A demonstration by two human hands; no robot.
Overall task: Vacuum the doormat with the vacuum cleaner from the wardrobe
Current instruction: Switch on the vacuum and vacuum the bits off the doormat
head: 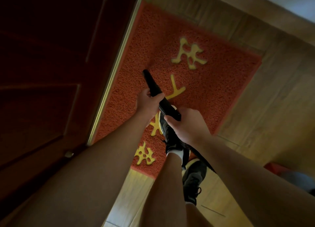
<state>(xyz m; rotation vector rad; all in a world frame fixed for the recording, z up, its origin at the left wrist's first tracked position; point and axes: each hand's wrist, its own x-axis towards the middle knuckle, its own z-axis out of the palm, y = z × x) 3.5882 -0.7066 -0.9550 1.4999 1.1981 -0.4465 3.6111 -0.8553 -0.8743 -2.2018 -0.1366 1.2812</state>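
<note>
Doormat [196,93] is lying red on the wooden floor [272,107], its long edge running just beside the metal threshold strip [112,76] of the dark red door [51,73]. Yellow characters [189,53] are showing across its pile. The person is standing over it, reaching down with both bare arms.

The left hand [147,104] is gripping the black vacuum nozzle [151,83] about halfway along, fingers curled round it from the door side. The right hand [185,126] is clasping the rear end of the same tube, where a ribbed section is joining it, and the hose [204,162] is trailing back under the right forearm.

The nozzle is slanting down and away from the person, its narrow tip sitting over the mat near the door-side edge. I cannot tell whether it is touching the pile.

One black shoe [172,141] with a white sock is standing on the mat beneath the hands. The other shoe [194,180] is resting on the floorboards just off the mat's near edge.
</note>
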